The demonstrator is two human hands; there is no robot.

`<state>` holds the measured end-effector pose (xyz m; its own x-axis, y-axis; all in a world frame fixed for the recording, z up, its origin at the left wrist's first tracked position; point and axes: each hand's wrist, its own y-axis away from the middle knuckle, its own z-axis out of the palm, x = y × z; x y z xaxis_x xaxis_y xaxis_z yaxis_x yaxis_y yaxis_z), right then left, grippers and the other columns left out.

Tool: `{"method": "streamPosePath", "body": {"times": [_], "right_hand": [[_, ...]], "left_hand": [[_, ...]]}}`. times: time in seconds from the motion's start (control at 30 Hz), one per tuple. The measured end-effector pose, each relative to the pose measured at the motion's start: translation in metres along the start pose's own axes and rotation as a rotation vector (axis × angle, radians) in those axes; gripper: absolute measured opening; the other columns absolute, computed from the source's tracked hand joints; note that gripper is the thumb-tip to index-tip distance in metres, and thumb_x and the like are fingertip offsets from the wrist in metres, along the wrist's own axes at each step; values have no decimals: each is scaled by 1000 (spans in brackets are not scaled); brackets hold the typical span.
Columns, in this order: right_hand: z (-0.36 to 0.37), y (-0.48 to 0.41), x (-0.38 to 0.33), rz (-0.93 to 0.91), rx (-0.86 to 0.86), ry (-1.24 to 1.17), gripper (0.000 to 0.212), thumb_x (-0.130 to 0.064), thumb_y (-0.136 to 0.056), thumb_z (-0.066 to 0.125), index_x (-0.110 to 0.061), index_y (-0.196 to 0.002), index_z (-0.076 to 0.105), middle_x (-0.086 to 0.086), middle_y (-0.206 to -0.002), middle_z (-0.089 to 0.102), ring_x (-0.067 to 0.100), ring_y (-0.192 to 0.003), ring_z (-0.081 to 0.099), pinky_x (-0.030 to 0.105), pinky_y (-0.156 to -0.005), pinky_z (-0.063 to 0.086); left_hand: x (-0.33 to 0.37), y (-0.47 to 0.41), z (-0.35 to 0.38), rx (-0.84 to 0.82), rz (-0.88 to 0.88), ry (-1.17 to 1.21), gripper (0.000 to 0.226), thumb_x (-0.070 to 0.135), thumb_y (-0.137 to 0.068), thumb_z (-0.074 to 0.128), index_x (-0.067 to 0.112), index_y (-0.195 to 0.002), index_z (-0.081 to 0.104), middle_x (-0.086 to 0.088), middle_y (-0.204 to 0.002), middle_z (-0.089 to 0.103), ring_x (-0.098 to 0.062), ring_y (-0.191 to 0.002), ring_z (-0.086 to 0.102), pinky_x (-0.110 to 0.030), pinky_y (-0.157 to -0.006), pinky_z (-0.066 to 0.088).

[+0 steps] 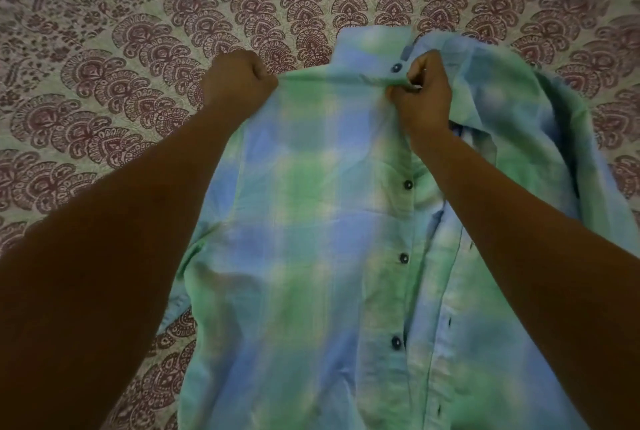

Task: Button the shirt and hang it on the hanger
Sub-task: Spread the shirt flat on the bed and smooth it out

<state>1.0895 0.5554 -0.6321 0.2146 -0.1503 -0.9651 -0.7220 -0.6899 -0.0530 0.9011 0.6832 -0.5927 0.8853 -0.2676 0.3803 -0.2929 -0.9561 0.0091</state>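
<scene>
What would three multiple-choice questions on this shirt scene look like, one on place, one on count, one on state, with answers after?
1. Where does the right hand grip the shirt?
A. at the hem
B. near the collar, beside the top button
C. on a sleeve cuff

2. How many dark buttons show on the shirt?
A. two
B. four
C. seven

3. How is the shirt front?
A. open, with the plackets apart
B. fully buttoned
C. hung on a hanger

Answers: 1 B, its fingers pinch cloth just beside the top button. 2 B, one sits at the collar and three lie down the placket. 3 A, the buttons lie bare and the buttonhole edge lies off to the side, on the patterned bedspread.
</scene>
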Motion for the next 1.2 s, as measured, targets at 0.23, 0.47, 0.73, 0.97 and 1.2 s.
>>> {"method": "streamPosePath", "body": {"times": [0.23,0.47,0.73,0.97,1.2], "right_hand": [[4,5,14,-90,-330,764,36,-13,-88,49,-15,-123,57,14,-133,52,33,-122,47,33,-97,36],[-51,82,22,-39,-281,747,67,-46,-76,30,-12,-131,49,21,-145,36,37,-134,33,45,-109,28],[-131,313,34,-63,-242,752,48,-27,-83,45,-10,-128,52,21,-139,45,32,-127,41,39,-103,33],[-177,439,18,38,-503,930,58,-45,-88,40,-23,-141,33,8,-150,32,25,-136,25,39,-109,16],[-218,445,15,2,-405,1033,61,-39,-76,47,-20,-134,40,15,-140,46,33,-130,40,42,-110,24]], "left_hand": [[8,1,30,29,-39,-82,26,0,-82,48,2,-106,58,-23,-111,60,-38,-103,57,-43,-83,47],[8,104,38,22,164,263,43,5,-78,47,6,-120,57,-20,-135,47,-31,-123,47,-29,-100,33],[-10,301,42,-167,415,286,41,16,-77,43,13,-111,65,-12,-115,65,-18,-108,51,-27,-94,36],[-33,399,27,-320,438,-67,47,19,-75,45,26,-118,61,-7,-133,55,-28,-120,43,-38,-97,25],[-5,438,4,-317,328,68,28,14,-77,50,13,-97,70,-10,-98,70,-32,-88,65,-41,-80,48]]}}
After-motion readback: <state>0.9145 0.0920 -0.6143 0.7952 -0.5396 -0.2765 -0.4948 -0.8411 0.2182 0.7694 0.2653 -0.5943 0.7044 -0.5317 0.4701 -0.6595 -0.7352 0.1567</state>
